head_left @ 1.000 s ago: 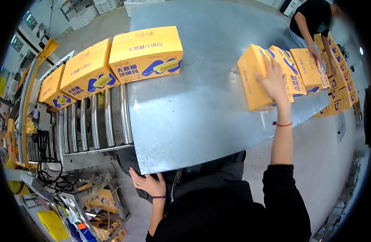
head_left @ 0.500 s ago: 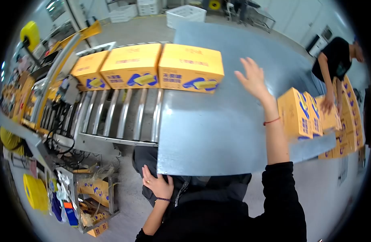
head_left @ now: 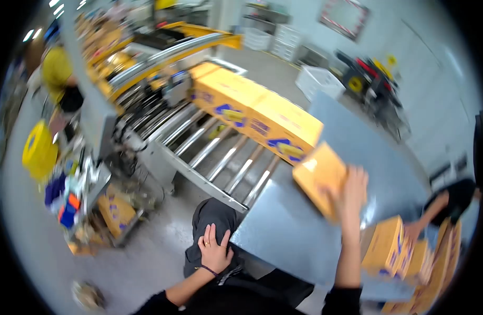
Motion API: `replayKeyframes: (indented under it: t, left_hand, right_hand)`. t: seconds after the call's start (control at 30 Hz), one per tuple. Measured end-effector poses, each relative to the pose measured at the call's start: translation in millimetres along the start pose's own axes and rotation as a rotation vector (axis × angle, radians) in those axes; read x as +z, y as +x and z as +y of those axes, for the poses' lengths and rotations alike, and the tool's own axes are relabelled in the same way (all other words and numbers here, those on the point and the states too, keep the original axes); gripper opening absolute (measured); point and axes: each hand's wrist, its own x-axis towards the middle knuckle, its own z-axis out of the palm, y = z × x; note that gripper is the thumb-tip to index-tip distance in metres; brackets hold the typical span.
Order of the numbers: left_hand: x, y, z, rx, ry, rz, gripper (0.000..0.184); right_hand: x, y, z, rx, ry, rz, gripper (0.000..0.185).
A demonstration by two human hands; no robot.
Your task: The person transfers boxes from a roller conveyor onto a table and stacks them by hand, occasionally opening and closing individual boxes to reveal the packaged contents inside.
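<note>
My right hand (head_left: 351,191) grips the right side of a yellow cardboard box (head_left: 319,176) over the grey metal table (head_left: 267,226). This box is tilted and blurred; part of its side is behind my hand. My left hand (head_left: 216,251) lies on my dark-trousered knee with its fingers spread, holding nothing. Just behind the held box, a row of yellow cardboard boxes (head_left: 288,121) with blue print stands on the roller conveyor (head_left: 225,163), the nearest reaching the table edge.
At right, a co-worker's hand (head_left: 412,231) touches yellow boxes (head_left: 386,244) standing at the table's end. More boxes are stacked beyond. Left of the conveyor is a cluttered cart (head_left: 115,210). A white crate (head_left: 319,81) sits on the floor behind the table.
My right hand has gone from raised and open to holding a box, now tilted over the table. The view has turned left. My left hand stays on my knee.
</note>
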Motion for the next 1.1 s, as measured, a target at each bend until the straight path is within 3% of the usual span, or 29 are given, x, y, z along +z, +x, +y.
replayKeyframes:
  t: [0.07,0.13,0.27,0.4,0.47,0.57,0.73,1.0,1.1]
  left_hand:
    - [-3.5,1.6,-1.4,0.007,-0.014,0.006,0.067]
    - [-0.1,-1.2,-2.1,0.007,-0.059,-0.006,0.068]
    - [-7.6,-2.1,-2.4,0.007,-0.074,-0.014,0.066]
    - [-8.4,-5.0,-5.7,0.01,-0.051,0.011,0.064]
    - [-7.3,-7.2,-8.8,0.009,-0.042,0.022,0.066]
    - [-8.6,-8.0,-11.4,0.03,-0.043,0.021,0.067]
    - [-6.4,-8.6,-12.9,0.046,-0.078,0.03,0.068]
    - [-1.3,-8.5,-10.6,0.04,-0.078,0.047,0.069]
    - [-3.8,-6.5,-10.9,0.042,-0.072,0.039,0.067]
  right_hand:
    - [4.0,-52.2,5.8,-0.287,-0.115,-0.108,0.08]
    - [-24.1,-71.5,-17.6,-0.171,0.037,-0.299,0.082]
    - [0.6,-78.7,17.2,-0.129,-0.068,-0.206,0.088]
    - [-2.0,-86.3,72.1,0.134,-0.205,-0.384,0.099]
    - [0.6,-99.6,123.9,0.271,-0.254,-0.335,0.093]
    - [-53.3,-110.9,121.0,0.304,-0.396,-0.279,0.098]
    - [-77.4,-127.6,165.4,0.367,-0.442,-0.237,0.092]
    - [-78.9,-139.3,314.1,0.563,-0.488,-0.281,0.084]
    - [-32.0,-107.1,392.9,0.491,-0.445,-0.304,0.081]
